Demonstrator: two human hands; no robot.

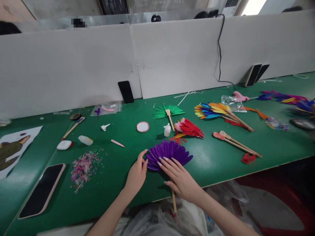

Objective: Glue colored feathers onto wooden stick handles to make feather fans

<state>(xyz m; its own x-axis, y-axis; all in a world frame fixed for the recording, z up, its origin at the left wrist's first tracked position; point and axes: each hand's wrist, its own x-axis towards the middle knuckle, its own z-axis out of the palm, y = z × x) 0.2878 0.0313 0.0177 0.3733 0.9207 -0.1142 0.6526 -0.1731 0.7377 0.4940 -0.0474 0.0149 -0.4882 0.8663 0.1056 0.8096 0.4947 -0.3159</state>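
Note:
A purple feather fan (168, 149) lies spread at the table's front edge, its wooden handle (174, 204) pointing toward me past the edge. At the fan's left side my left hand (136, 173) is closed, thumb and forefinger pinching the outer feathers. My right hand (182, 181) lies over the lower right part of the fan, its fingers stretched out flat on the feathers and its thumb over the handle. Beyond the fan stand a small white glue bottle (167, 130) and a bundle of red and pink feathers (189, 128). A green feather fan (168, 112) lies farther back.
On the green table, multicoloured feather fans (211, 110) and wooden sticks (237, 144) lie to the right. A phone (42, 190), a heap of coloured scraps (85, 168), pink tweezers (118, 143) and a white lid (142, 127) lie to the left. White partition panels (179, 59) close off the back.

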